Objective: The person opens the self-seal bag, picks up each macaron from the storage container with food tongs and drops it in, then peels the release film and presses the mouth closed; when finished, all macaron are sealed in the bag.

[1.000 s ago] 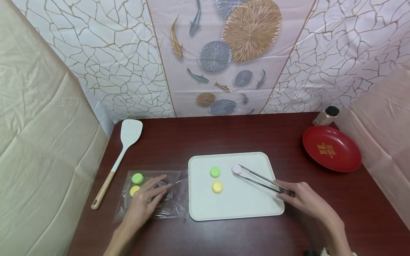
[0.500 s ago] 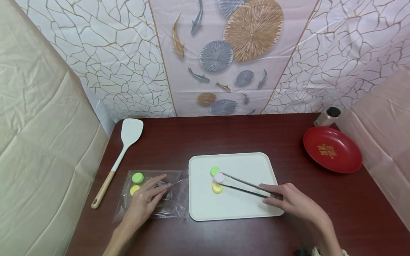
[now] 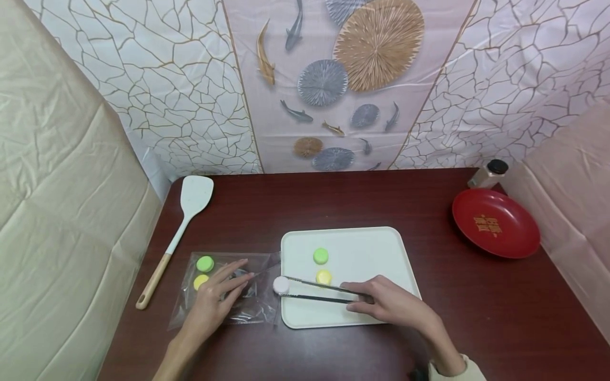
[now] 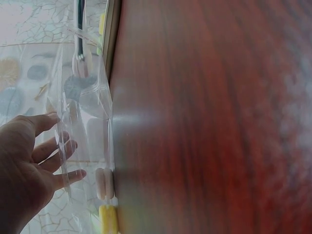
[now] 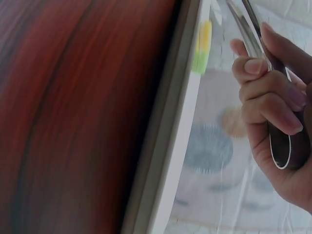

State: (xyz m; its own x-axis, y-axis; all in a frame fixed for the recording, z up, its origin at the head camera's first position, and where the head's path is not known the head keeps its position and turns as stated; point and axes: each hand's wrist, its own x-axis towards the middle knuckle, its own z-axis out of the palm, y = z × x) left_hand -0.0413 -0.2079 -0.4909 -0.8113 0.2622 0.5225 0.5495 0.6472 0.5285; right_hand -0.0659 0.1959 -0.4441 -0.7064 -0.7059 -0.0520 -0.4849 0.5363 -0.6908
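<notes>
My left hand [image 3: 214,299] pinches the upper film of a clear plastic bag [image 4: 90,131], which stands raised off the table at its mouth. Inside the bag lie a green macaron [image 3: 205,264], a yellow macaron [image 3: 201,282] and a pale macaron [image 4: 104,184], hidden under the hand in the head view. My right hand [image 3: 388,301] grips metal tongs [image 3: 316,299]. Their tips hold a pale pink macaron [image 3: 281,285] at the bag's mouth, over the left rim of a white tray [image 3: 371,248]. On that tray sit another green macaron [image 3: 321,256] and yellow macaron [image 3: 323,277].
A white spatula [image 3: 194,198] with a wooden handle lies on the left of the dark red table [image 3: 248,211]. At the back right are a red plate [image 3: 495,222] and a black-capped jar [image 3: 487,173]. Padded panels flank the table.
My right hand has moved left with the tongs, carrying the pale pink macaron across the tray, past the green and yellow ones, to the bag's mouth. The left hand has stayed in place.
</notes>
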